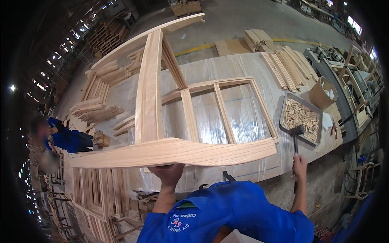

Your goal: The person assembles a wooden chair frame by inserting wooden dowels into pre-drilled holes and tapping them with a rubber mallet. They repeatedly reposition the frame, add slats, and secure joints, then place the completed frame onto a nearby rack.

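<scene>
My left hand grips the underside of a curved pale-wood rail, part of a wooden frame held up on edge over the plastic-covered workbench. The frame has a second curved rail at the far end and straight slats running to the right. A hammer with a dark head and handle is in my right hand, its head hanging over the edge of a metal tray. Blue sleeves cover both my upper arms.
The metal tray holds several short wooden dowels. A cardboard tub stands beside it. Stacks of wooden parts lie at the bench's far right and left. A person in blue crouches at the left. Finished frames lean below.
</scene>
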The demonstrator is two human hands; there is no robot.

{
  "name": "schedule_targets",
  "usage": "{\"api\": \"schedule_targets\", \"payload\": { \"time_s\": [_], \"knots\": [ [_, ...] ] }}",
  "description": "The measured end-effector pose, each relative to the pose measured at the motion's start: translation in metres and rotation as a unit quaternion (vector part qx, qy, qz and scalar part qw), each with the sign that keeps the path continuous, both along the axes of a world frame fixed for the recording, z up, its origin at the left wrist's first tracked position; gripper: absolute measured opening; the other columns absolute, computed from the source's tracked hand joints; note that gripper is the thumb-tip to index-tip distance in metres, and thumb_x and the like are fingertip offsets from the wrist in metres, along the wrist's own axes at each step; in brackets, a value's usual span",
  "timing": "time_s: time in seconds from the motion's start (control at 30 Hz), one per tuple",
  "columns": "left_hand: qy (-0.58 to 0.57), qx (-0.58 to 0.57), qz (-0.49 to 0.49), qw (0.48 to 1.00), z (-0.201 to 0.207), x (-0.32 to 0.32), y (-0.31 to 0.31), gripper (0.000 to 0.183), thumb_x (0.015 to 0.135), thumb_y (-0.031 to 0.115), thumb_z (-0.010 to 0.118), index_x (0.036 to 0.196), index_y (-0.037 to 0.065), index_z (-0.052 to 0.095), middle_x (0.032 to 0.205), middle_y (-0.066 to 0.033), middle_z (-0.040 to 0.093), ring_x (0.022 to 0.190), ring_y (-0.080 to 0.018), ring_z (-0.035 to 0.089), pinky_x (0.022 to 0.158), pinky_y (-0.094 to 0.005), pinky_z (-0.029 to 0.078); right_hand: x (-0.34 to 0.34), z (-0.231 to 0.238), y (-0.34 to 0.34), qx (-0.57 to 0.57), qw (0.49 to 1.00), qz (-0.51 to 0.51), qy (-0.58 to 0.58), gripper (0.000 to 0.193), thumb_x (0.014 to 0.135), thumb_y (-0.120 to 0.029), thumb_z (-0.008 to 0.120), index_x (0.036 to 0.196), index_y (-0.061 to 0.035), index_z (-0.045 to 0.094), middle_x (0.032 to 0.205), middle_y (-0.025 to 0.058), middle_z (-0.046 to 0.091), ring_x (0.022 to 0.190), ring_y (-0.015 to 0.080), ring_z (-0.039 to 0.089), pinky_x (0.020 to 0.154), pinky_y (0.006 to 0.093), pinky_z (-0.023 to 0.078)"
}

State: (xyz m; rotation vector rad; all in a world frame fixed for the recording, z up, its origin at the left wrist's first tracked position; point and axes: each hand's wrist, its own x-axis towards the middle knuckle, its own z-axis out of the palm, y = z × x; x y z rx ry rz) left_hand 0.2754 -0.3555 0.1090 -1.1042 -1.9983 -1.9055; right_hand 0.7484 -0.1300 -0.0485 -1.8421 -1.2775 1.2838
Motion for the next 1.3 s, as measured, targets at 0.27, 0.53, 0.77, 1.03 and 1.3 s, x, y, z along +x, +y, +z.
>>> {"api": "schedule_targets", "payload": {
  "time_s": [0.27,0.53,0.77,1.03,1.3],
  "knots": [
    [-0.066,0.092,-0.086,0.99,0.026,0.011,0.011,0.043,0.069,0.016,0.093,0.102,-0.003,0.072,0.094,-0.0112,0.075,0.086,-0.0213,0.075,0.081,-0.0346,0.059,-0.135,0.302,0.083,0.398,0.89,0.209,0.078,0.023,0.107,-0.03,0.054,0.116,-0.0095,0.049,0.065,-0.0066,0.046,0.044,0.0012,0.04,0.036,0.0196,0.031],
    [-0.086,0.066,-0.141,0.984,0.039,0.003,0.007,0.04,0.069,0.014,0.093,0.1,-0.002,0.073,0.094,-0.0129,0.076,0.087,-0.0221,0.075,0.078,-0.0345,0.059,-0.314,0.51,0.087,0.453,0.83,0.313,0.094,0.036,0.106,-0.044,0.052,0.103,-0.009,0.06,0.065,-0.0068,0.045,0.046,0.0012,0.037,0.039,0.0204,0.03],
    [-0.071,0.04,-0.153,0.985,0.038,-0.002,0.003,0.038,0.072,0.016,0.092,0.101,0.0,0.074,0.091,-0.0112,0.076,0.083,-0.0204,0.075,0.073,-0.0334,0.059,-0.497,0.588,0.068,0.561,0.707,0.206,0.378,0.033,0.108,-0.032,0.042,0.088,-0.0116,0.058,0.062,-0.0003,0.046,0.049,0.014,0.043,0.044,0.0319,0.034],
    [-0.035,0.021,-0.152,0.987,0.049,-0.015,0.007,0.038,0.071,0.02,0.093,0.099,0.001,0.074,0.09,-0.0109,0.076,0.083,-0.0198,0.075,0.072,-0.0339,0.059,-0.61,0.418,0.099,0.303,0.849,0.41,-0.14,0.043,0.105,-0.041,0.048,0.089,-0.0036,0.061,0.067,0.0034,0.055,0.053,0.0165,0.051,0.047,0.0365,0.042],
    [-0.069,-0.014,-0.217,0.974,0.03,-0.008,-0.003,0.031,0.079,0.025,0.087,0.097,0.003,0.075,0.085,-0.0086,0.075,0.077,-0.0223,0.074,0.067,-0.0348,0.058,-0.57,0.579,0.086,0.471,0.812,0.27,0.217,0.031,0.107,-0.034,0.043,0.089,-0.0117,0.057,0.07,0.001,0.049,0.059,0.016,0.05,0.05,0.0353,0.04]
  ]
}}
